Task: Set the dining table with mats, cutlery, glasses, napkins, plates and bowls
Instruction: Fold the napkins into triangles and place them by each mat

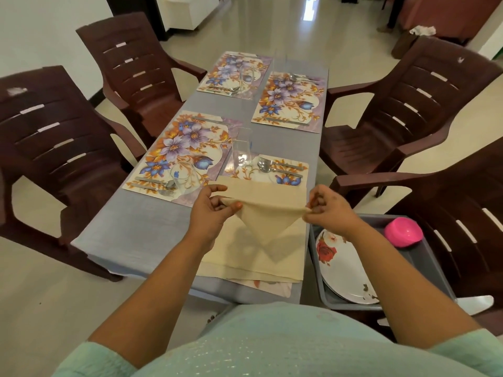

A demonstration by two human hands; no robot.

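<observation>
Here the left hand [211, 210] and right hand [326, 209] each pinch a corner of the cream napkin [268, 213], held taut above the napkin stack [245, 262] on the table's near end, probably for folding.

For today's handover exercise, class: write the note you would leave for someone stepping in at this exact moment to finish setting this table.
Left hand and right hand: each pinches an end of a beige napkin, folded to a triangle and held above the napkin stack at the near table edge.
Done: four floral mats laid, each with cutlery; tall glasses stand by them.
Waiting: floral plates and a pink bowl sit in the grey tray on the chair to the right.
Left: place the napkins, then the plates and bowls.
</observation>
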